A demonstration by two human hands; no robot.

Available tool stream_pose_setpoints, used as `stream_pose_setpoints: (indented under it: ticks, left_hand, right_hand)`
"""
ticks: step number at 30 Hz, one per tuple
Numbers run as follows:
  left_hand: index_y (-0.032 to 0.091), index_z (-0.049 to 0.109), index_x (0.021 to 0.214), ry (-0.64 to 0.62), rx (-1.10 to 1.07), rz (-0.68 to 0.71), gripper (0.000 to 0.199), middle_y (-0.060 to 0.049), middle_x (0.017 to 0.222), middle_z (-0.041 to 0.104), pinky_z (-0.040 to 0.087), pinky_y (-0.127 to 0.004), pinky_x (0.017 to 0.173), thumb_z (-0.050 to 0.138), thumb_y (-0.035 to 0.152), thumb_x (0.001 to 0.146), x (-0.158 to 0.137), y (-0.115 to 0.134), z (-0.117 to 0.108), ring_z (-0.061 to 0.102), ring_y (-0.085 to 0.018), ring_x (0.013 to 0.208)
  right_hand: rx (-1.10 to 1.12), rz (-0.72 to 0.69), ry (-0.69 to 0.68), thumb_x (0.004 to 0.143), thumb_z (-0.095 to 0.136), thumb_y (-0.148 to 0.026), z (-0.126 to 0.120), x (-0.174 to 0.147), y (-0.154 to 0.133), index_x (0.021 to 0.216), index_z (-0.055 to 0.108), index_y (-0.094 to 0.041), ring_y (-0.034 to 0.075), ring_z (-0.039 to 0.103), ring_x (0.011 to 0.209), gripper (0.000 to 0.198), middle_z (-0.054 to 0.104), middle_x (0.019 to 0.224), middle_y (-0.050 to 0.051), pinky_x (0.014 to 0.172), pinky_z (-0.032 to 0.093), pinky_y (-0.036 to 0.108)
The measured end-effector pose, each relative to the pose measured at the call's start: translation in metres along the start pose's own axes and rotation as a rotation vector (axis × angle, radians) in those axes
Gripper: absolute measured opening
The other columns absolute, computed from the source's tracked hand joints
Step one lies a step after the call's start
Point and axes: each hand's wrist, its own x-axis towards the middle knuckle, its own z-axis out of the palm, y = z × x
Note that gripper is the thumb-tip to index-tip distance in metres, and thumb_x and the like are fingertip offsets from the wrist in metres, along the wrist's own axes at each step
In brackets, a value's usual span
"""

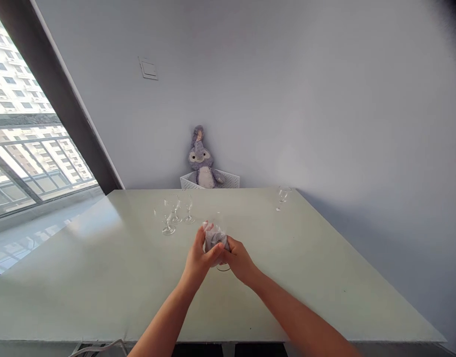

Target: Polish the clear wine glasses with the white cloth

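Note:
Both my hands meet over the middle of the table around a stemmed glass [219, 221], its clear bowl pointing away from me and its round foot showing below my fingers. A light grey cloth [214, 239] is bunched against the glass. My left hand [201, 255] is closed on the cloth and the glass from the left, thumb across the front. From the right, my right hand [240, 258] grips the glass near its stem; its fingertips are partly hidden. Three more stemmed glasses [168, 229] stand upright in a group to the left, beyond my left hand.
Another stemmed glass [283, 193] stands near the table's far right corner. The pale glossy table [112, 277] borders a wall. Behind its far edge, a white perforated basket [231, 181] holds a grey plush toy [201, 158]. A cable [101, 348] runs under the near edge.

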Motion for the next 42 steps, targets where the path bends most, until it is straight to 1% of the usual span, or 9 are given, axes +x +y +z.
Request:
stream_pose_setpoints:
  ticks: [5,11,14,18,22,26,32,36,42]
  left_hand:
    - [0.018,0.053,0.118,0.015,-0.185,-0.018,0.06,-0.01,0.108,0.063,0.046,-0.03,0.083,0.074,0.038,0.065,0.009,0.01,0.0,0.059,-0.023,0.101]
    - [0.017,0.05,0.108,0.261,-0.425,-0.092,0.054,-0.012,0.111,0.064,0.048,-0.033,0.083,0.077,0.032,0.064,0.021,0.01,-0.009,0.064,-0.019,0.093]
    - [0.019,0.047,0.11,0.281,-0.449,-0.089,0.052,-0.011,0.105,0.066,0.05,-0.03,0.077,0.074,0.033,0.067,0.023,0.012,-0.011,0.065,-0.018,0.088]
    - [0.021,0.044,0.111,0.277,-0.479,-0.026,0.053,-0.009,0.099,0.068,0.049,-0.029,0.076,0.072,0.036,0.07,0.017,0.019,0.001,0.064,-0.02,0.093]
    - [0.023,0.037,0.114,0.289,-0.501,0.093,0.056,-0.009,0.101,0.067,0.047,-0.033,0.083,0.071,0.034,0.071,0.009,0.02,0.023,0.063,-0.02,0.098]
    - [0.025,0.031,0.114,0.295,-0.438,0.187,0.057,-0.01,0.107,0.064,0.048,-0.035,0.085,0.069,0.032,0.073,0.0,0.012,0.041,0.063,-0.021,0.099]
    - [0.024,0.035,0.111,0.296,-0.284,0.188,0.054,-0.008,0.104,0.063,0.052,-0.033,0.077,0.071,0.031,0.071,0.004,0.008,0.028,0.065,-0.022,0.095]
    - [0.025,0.036,0.107,0.348,-0.23,0.242,0.051,-0.004,0.095,0.063,0.051,-0.029,0.072,0.071,0.031,0.071,0.018,0.015,0.006,0.066,-0.021,0.092]
    - [0.024,0.036,0.108,0.317,-0.165,0.235,0.049,-0.006,0.099,0.064,0.048,-0.025,0.066,0.069,0.03,0.072,0.027,0.018,0.014,0.065,-0.019,0.09]
  right_hand:
    - [-0.309,-0.09,0.024,0.086,0.048,-0.044,-0.01,0.0,-0.003,0.078,0.055,-0.018,0.016,0.051,0.063,0.028,0.058,0.07,0.002,0.058,0.045,0.03]
    - [-0.674,-0.416,0.046,0.085,0.052,-0.036,-0.005,-0.009,0.004,0.121,0.055,-0.019,0.034,0.04,0.124,0.04,0.057,0.124,0.014,0.106,0.016,0.057]
    - [-0.837,-0.597,-0.041,0.087,0.051,-0.035,-0.004,-0.013,0.007,0.134,0.043,-0.022,0.033,0.033,0.13,0.05,0.045,0.138,0.011,0.106,0.023,0.054]
    - [-0.683,-0.437,0.053,0.093,0.032,-0.023,-0.004,-0.007,0.007,0.123,0.052,-0.03,0.025,0.053,0.112,0.037,0.034,0.146,0.005,0.082,0.046,0.041]
    - [-0.268,-0.282,0.329,0.089,0.038,-0.023,0.002,0.004,0.005,0.124,0.044,-0.028,0.021,0.051,0.111,0.035,0.049,0.131,0.006,0.086,0.044,0.035]
    - [0.013,-0.009,0.396,0.087,0.041,-0.036,0.003,0.01,0.006,0.107,0.051,-0.024,0.016,0.054,0.075,0.025,0.06,0.091,0.002,0.062,0.043,0.027]
    - [-0.057,0.088,0.221,0.085,0.037,-0.053,-0.006,0.002,0.02,0.06,0.039,-0.02,0.01,0.029,0.048,0.041,0.034,0.052,-0.005,0.045,0.024,0.023]
    - [-0.232,0.054,0.067,0.074,0.056,-0.056,-0.017,-0.012,0.018,0.049,0.044,-0.019,0.009,0.031,0.047,0.046,0.04,0.05,-0.004,0.047,0.023,0.023]
    - [-0.478,-0.07,0.203,0.077,0.059,-0.045,-0.032,0.001,-0.009,0.078,0.067,-0.024,0.012,0.041,0.058,0.023,0.056,0.08,0.002,0.056,0.028,0.026]
